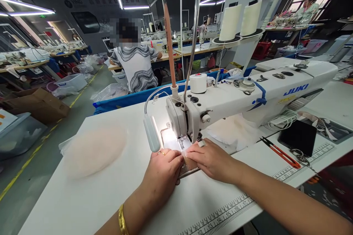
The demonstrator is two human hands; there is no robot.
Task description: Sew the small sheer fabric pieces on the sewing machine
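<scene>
- The left hand (pixel 167 167) is laid, fingers bent and bunched, on the machine bed just in front of the metal presser foot (pixel 182 142); a smooth gold bangle (pixel 121 220) is worn at its wrist.
- The right hand (pixel 212 158) is set close beside it, fingertips lowered near the needle area.
- Whether anything is pinched in either hand cannot be told; the surface under the fingertips is partly covered and washed by glare.
- The hands are placed at the needle end of the glossy white JUKI sewing machine (pixel 226 99), which is mounted on a smooth white table (pixel 124 205).
- A rounded heap of sheer, pale peach fabric (pixel 93 150) is spread on the left; more filmy cloth (pixel 234 130) is bunched under the machine arm.
- The needle area is lit by a slim grey lamp (pixel 151 132).
- Orange-handled thread snips (pixel 281 152) are laid near a flat black smartphone (pixel 298 136).
- Matte, cream thread cones (pixel 230 22) are held on round black supports.
</scene>
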